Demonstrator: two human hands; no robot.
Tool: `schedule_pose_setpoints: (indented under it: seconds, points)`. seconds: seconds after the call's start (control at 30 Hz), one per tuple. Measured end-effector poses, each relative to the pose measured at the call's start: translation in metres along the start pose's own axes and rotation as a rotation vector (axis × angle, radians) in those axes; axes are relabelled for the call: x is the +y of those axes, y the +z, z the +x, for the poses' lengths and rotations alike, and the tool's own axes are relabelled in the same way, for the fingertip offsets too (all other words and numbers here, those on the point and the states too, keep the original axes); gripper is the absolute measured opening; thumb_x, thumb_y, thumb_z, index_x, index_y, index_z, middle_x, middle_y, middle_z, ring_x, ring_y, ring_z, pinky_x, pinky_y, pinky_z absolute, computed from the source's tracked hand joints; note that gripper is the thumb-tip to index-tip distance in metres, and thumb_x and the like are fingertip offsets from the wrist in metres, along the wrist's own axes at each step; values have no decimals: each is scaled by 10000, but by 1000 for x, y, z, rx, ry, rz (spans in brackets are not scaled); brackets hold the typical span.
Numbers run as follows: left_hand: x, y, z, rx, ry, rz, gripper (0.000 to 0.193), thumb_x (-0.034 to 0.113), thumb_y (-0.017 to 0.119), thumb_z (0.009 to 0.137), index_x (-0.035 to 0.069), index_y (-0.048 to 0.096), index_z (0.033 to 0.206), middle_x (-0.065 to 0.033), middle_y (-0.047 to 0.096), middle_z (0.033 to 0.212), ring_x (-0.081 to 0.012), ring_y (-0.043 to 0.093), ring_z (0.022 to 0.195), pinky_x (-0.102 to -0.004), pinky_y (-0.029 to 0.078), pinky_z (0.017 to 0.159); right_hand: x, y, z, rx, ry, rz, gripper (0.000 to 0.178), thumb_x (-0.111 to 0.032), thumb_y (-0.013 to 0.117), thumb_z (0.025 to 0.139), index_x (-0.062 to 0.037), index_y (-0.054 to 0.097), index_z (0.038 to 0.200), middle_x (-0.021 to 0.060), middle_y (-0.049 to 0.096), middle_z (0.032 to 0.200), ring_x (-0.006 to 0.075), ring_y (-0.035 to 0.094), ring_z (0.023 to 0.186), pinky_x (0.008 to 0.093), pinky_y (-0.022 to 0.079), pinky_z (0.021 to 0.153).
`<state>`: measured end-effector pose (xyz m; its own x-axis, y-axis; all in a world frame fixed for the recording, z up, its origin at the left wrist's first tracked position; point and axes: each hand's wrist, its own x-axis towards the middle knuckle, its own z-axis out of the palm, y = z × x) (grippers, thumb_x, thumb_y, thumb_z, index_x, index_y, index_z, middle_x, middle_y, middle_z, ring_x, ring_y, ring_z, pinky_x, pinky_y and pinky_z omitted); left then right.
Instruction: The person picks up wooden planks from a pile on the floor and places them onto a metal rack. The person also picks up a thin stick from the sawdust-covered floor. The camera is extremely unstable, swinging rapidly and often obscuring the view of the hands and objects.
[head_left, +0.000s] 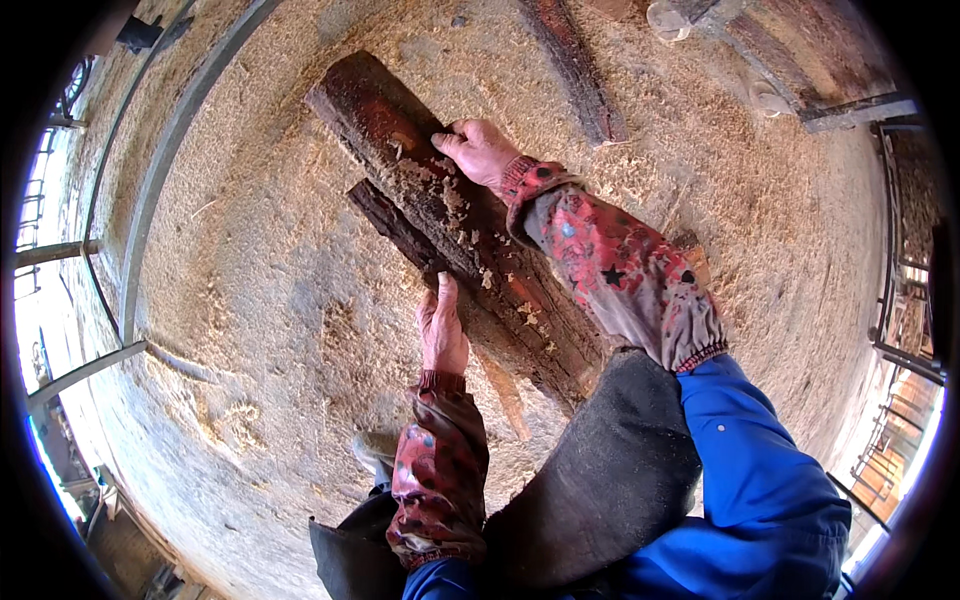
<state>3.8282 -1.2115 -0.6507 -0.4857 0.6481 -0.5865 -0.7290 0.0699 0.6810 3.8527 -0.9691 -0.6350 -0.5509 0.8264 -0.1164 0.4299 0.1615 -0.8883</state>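
A long, rough log (465, 225) with dark reddish-brown bark lies slantwise before me, sawdust clumped along its top. Its near end passes beside my leg, where a dark apron hides part of it. On the far right edge, my right hand (480, 152) grips the log, thumb over the bark and the other fingers mostly hidden. My left hand (440, 325) is closed on the log's left side, its thumb up against a split, darker strip of bark (395, 225) running along that edge. Patterned red sleeve covers dress both forearms.
Sawdust coats the floor (260, 300) all around. Another bark-covered piece of wood (575, 70) lies beyond the log. A wheeled wooden platform (800, 50) stands at the far right. A curved metal rail (165, 150) runs along the left. A thin wood strip (502, 390) pokes out beneath the log.
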Motion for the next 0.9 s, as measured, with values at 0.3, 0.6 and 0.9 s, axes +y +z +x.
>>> schedule_pose_setpoints:
  seconds: [0.3, 0.6, 0.9]
  points:
    - [-10, 12, -2, 105, -59, 120, 385, 385, 564, 888, 39, 549, 1056, 1, 552, 1005, -112, 473, 888, -262, 383, 787, 16, 16, -12, 127, 171, 39, 428, -415, 628, 783, 7, 600, 715, 205, 576, 633, 330, 606, 644, 421, 456, 587]
    - [-24, 5, -5, 178, -107, 469, 612, 305, 799, 667, -111, 517, 1016, -127, 526, 1049, -176, 492, 935, -301, 429, 802, 39, -12, -27, -158, 140, -13, 321, -363, 652, 780, -44, 655, 743, 131, 573, 573, 183, 555, 518, 360, 451, 525]
    - [-34, -61, 6, 216, -285, 417, 809, 271, 813, 638, -153, 347, 1146, -160, 546, 1084, -214, 533, 981, -305, 422, 860, 172, -163, -30, 172, 435, -593, 518, -361, 695, 699, -8, 598, 1066, 185, 622, 1007, 368, 574, 979, 395, 448, 891]
